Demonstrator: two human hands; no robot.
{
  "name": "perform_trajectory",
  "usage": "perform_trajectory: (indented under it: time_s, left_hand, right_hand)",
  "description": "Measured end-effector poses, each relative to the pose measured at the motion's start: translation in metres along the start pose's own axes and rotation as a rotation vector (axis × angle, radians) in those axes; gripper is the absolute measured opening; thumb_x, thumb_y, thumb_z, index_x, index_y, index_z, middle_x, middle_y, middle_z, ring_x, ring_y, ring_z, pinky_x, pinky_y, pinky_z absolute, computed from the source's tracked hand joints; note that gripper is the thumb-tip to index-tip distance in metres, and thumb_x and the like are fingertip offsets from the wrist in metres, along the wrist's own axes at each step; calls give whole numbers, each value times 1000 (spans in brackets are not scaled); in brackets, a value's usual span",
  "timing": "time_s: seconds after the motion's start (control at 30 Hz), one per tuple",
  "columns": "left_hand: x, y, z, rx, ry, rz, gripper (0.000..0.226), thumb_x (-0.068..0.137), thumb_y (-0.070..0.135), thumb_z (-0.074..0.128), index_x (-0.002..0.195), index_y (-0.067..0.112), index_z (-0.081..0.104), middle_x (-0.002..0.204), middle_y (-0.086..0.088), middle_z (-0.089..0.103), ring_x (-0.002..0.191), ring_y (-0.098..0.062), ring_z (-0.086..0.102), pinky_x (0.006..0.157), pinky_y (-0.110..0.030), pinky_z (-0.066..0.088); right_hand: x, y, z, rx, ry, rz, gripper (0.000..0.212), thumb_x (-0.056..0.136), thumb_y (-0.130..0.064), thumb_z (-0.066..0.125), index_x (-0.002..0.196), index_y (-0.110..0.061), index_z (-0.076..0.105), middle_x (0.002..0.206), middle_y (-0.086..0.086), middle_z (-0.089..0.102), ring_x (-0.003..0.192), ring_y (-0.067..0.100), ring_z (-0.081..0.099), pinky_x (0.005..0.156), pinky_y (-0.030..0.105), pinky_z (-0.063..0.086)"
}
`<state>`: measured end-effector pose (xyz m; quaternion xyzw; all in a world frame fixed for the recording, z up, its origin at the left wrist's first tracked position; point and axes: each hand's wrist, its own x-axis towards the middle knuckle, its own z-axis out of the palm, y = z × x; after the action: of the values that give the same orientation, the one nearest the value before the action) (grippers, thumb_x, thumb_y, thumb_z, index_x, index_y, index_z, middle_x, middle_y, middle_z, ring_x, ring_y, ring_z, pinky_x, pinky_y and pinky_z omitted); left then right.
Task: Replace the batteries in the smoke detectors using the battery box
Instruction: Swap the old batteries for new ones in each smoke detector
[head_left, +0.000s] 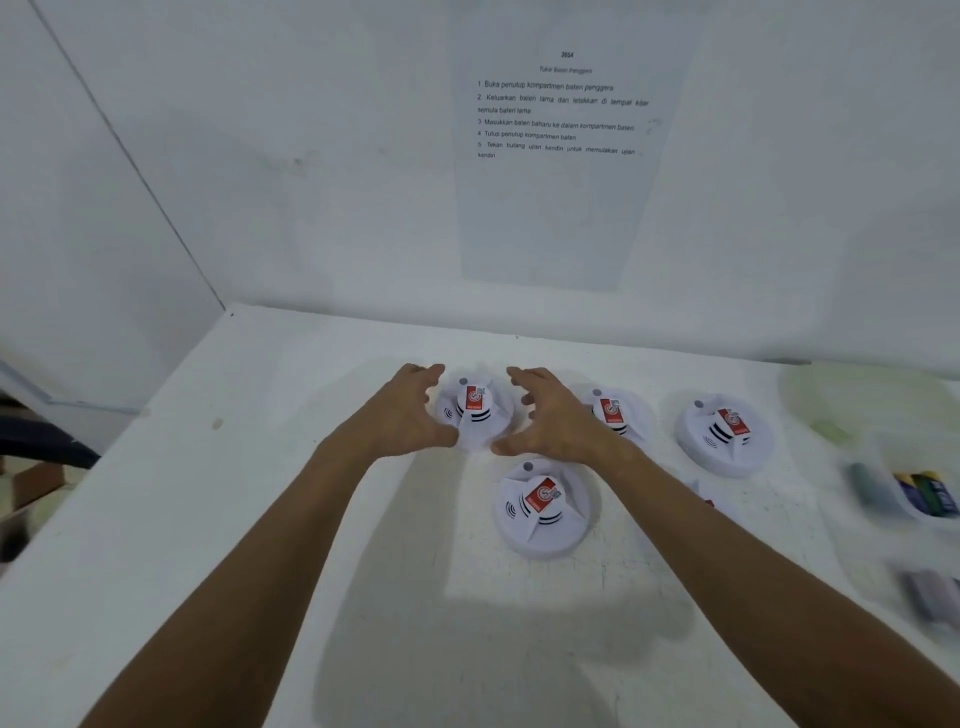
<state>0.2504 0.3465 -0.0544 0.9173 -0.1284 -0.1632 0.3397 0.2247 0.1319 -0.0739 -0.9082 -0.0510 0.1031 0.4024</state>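
Hands spread, your left hand (410, 410) and right hand (550, 415) flank the far round white plastic smoke detector (475, 410) on the white desk (260, 519); three more detectors (543, 506) crowd nearby, with blurred battery tubs (924, 493) at right.

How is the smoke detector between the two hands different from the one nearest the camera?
The far detector sits flanked by the left hand and the right hand, both with spread fingers around it; the near detector lies alone, untouched. The far detector's rim is partly hidden by the hands, while the near detector shows whole. Both are round, white, face up on the white table, with a red label on top.
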Motion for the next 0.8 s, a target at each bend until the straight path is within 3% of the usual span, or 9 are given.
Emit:
perform_trajectory:
  time_s: [0.1,0.27,0.47,0.57,0.67,0.8]
  left_hand:
    - [-3,26,1,31,17,99,90,74,29,80,149,19,31,148,6,35,130,-13,42,98,-25,40]
    - [15,78,30,66,-72,218,90,74,34,79,150,21,31,155,7,30,140,-11,33,112,-34,34]
    - [48,104,70,267,-268,201,93,73,30,80,149,14,29,155,-2,30,141,-24,32,109,-35,33]
    - [52,104,78,360,-292,188,71,66,33,83,125,10,50,127,-4,51,115,-26,52,89,-34,46]
    - [46,109,82,326,-238,233,49,63,28,85,100,6,60,96,-3,57,87,-20,57,68,-28,46]
    - [37,116,82,218,-207,218,58,59,25,89,107,9,62,105,-4,64,92,-24,61,81,-36,52]
  right_hand:
    - [-22,3,-24,23,99,-28,102,70,-25,89,153,-15,31,148,0,37,117,14,47,96,26,44]
    - [-59,36,-70,-22,196,96,100,70,-27,89,152,-14,32,156,2,35,140,21,38,114,41,37]
    - [-74,60,-83,-115,75,264,105,61,-41,92,148,-17,37,150,-1,42,134,21,45,108,37,42]
    - [-69,68,-79,-145,15,262,114,48,-54,89,143,-15,41,147,3,46,134,25,46,109,42,42]
    - [-64,70,-79,-154,20,219,108,60,-38,93,147,-10,37,149,6,43,138,26,41,112,37,37]
    - [-66,70,-82,-152,36,152,102,67,-26,91,149,-6,33,148,11,41,137,26,39,107,31,34]
